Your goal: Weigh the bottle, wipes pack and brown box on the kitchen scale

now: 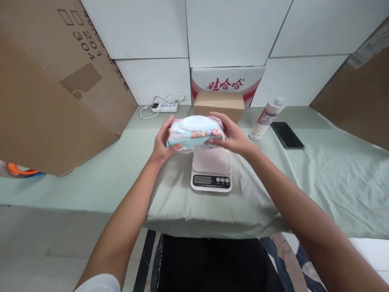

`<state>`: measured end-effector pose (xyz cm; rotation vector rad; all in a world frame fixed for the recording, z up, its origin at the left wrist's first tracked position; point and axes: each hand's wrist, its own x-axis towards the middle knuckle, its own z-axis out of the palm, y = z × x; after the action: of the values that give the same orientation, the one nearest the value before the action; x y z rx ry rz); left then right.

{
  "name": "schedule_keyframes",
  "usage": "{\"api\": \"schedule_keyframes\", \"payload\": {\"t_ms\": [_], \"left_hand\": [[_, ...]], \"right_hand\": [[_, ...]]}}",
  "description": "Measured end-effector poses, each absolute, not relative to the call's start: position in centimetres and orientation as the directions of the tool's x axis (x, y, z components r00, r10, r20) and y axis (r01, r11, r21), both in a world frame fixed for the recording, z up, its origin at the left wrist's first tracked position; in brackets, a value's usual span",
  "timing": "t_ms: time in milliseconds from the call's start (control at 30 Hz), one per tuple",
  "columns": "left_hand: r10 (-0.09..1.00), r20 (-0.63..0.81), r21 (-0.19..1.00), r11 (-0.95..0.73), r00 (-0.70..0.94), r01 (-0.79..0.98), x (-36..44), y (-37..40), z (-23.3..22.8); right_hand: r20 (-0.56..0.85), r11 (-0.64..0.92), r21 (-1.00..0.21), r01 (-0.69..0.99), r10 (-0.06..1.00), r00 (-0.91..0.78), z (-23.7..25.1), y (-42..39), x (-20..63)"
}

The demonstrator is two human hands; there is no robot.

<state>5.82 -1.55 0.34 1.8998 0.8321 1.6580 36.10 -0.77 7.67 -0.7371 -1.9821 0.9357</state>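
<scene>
The fingers (pixel 216 117) of the right hand (pixel 232 136) curl over the far right edge of the pack (pixel 196 134), thumb along its front, while the left hand (pixel 161 142) clamps the other end, fingers spread up the side and thumb under the near corner. So both hands pinch the pack between them; it is a soft wet-wipe pack with a round white lid on top, held level in the air just above and a little behind the scale (pixel 212 170), not touching the platform as far as the view shows. The scale sits on a green cloth over the tabletop (pixel 328 170), display and buttons facing the person. To handle this well, I would judge it best to keep the pack flat with the lid up, centre it over the pink platform so no end overhangs onto the cloth, and let both hands come fully clear so nothing presses on it and the display is not covered. Behind the scale stands a small box (pixel 219 104), to its right a white bottle (pixel 267 117) and a phone (pixel 287 135), and near the wall on the left a power strip (pixel 165 106).
</scene>
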Motion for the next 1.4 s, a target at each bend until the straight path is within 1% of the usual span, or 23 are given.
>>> {"api": "schedule_keyframes", "payload": {"t_ms": [100,200,300,367,467,567,600,667,733,767,800,833,900,933,1000,1067,1133,1200,1300,1400], "left_hand": [[0.698,0.709,0.699,-0.677,-0.099,0.228,3.1,-0.3,0.4],[0.715,0.673,0.73,-0.6,-0.19,0.327,0.8,0.7,0.0],[0.761,0.623,0.75,-0.516,-0.18,0.414,-0.6,1.1,-0.4],[0.799,0.583,0.738,-0.444,-0.148,0.509,-1.0,1.1,-0.6],[0.865,0.49,0.702,-0.321,-0.104,0.636,-1.3,0.8,-0.7],[0.907,0.411,0.702,-0.246,-0.097,0.668,-1.3,0.5,-0.6],[0.912,0.396,0.707,-0.231,-0.103,0.669,-1.4,0.5,-0.5],[0.918,0.379,0.712,-0.209,-0.117,0.671,-1.5,0.5,-0.4],[0.917,0.38,0.7,-0.201,-0.119,0.685,-1.6,0.5,-0.2],[0.913,0.391,0.687,-0.205,-0.117,0.697,-1.7,0.4,-0.1],[0.905,0.409,0.669,-0.213,-0.113,0.712,-1.7,0.4,0.0],[0.896,0.431,0.648,-0.224,-0.108,0.728,-1.6,0.4,0.1],[0.878,0.469,0.602,-0.243,-0.091,0.76,-1.3,0.3,0.3],[0.873,0.481,0.582,-0.248,-0.082,0.774,-1.1,0.2,0.4],[0.869,0.49,0.559,-0.248,-0.073,0.791,-0.6,0.1,0.5],[0.862,0.497,0.562,-0.236,-0.096,0.793,0.1,0.1,0.7],[0.852,0.506,0.577,-0.22,-0.132,0.787,0.8,0.2,0.8],[0.843,0.513,0.586,-0.207,-0.161,0.784,1.5,0.2,0.8],[0.833,0.52,0.589,-0.188,-0.189,0.786,2.3,0.2,0.7],[0.83,0.51,0.603,-0.16,-0.224,0.782,3.1,-0.1,0.7]], "right_hand": [[0.33,0.529,-0.834,0.154,0.704,-0.629,9.3,4.4,32.0],[0.259,0.449,-0.882,0.141,0.714,-0.65,8.4,8.9,27.9],[0.227,0.402,-0.906,0.135,0.728,-0.647,6.4,11.8,24.9],[0.203,0.391,-0.907,0.157,0.731,-0.652,5.3,12.9,23.7],[0.139,0.378,-0.893,0.245,0.748,-0.649,4.6,13.6,22.8],[0.084,0.375,-0.869,0.323,0.755,-0.65,4.9,13.2,23.3],[0.099,0.393,-0.864,0.316,0.747,-0.658,5.1,12.6,23.9],[0.201,0.451,-0.861,0.233,0.724,-0.659,5.7,11.1,26.2],[0.373,0.525,-0.843,0.117,0.726,-0.577,6.4,9.1,29.6],[0.461,0.564,-0.821,0.091,0.748,-0.477,6.8,8.1,31.5],[0.539,0.602,-0.791,0.109,0.77,-0.34,7.1,7.4,33.4],[0.599,0.628,-0.761,0.161,0.776,-0.196,7.3,6.8,35.2],[0.673,0.634,-0.714,0.296,0.739,0.042,7.4,6.5,38.3],[0.69,0.621,-0.701,0.35,0.715,0.113,7.1,6.7,39.4],[0.697,0.591,-0.696,0.408,0.693,0.185,6.0,7.8,40.8],[0.668,0.548,-0.725,0.418,0.708,0.23,4.2,9.3,41.3],[0.591,0.472,-0.79,0.391,0.755,0.283,2.3,10.8,41.2],[0.49,0.389,-0.861,0.328,0.808,0.328,0.5,11.9,41.0],[0.4,0.342,-0.913,0.224,0.862,0.313,-1.1,12.7,40.9],[0.403,0.372,-0.914,0.162,0.879,0.256,-1.7,12.8,40.9]]}}
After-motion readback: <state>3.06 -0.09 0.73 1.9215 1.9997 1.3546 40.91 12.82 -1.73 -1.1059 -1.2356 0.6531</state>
